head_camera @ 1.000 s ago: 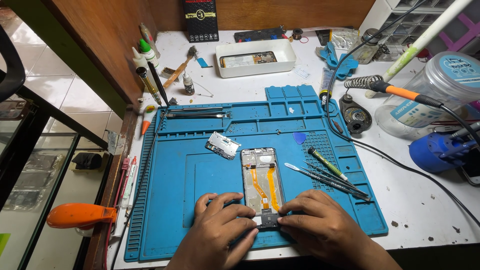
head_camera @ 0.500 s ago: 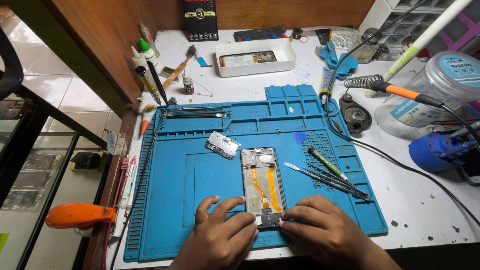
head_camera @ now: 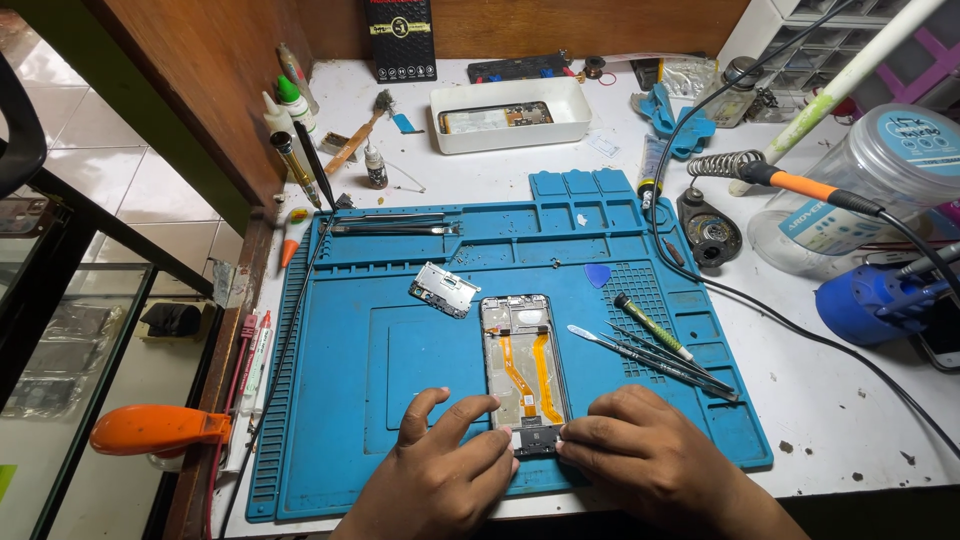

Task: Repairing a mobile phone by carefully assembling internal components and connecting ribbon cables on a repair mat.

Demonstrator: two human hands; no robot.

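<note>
1. Work surface: blue silicone repair mat (head_camera: 380,360) covering the centre of a white bench (head_camera: 850,400).
2. Opened smartphone frame with two orange flex cables (head_camera: 523,368) lies lengthwise on the mat, lower centre of the frame.
3. Left hand (head_camera: 440,475), bottom centre: fingers curled, fingertips pressed against the phone's lower left edge.
4. Right hand (head_camera: 640,455), bottom right of centre: fingers bent, tips pinching the small dark board (head_camera: 535,440) at the phone's bottom end.
5. Silver metal shield plate (head_camera: 444,289) rests just left of the phone's top.
6. Metal tweezers and a green-handled screwdriver (head_camera: 655,345) lie right of the phone.
</note>
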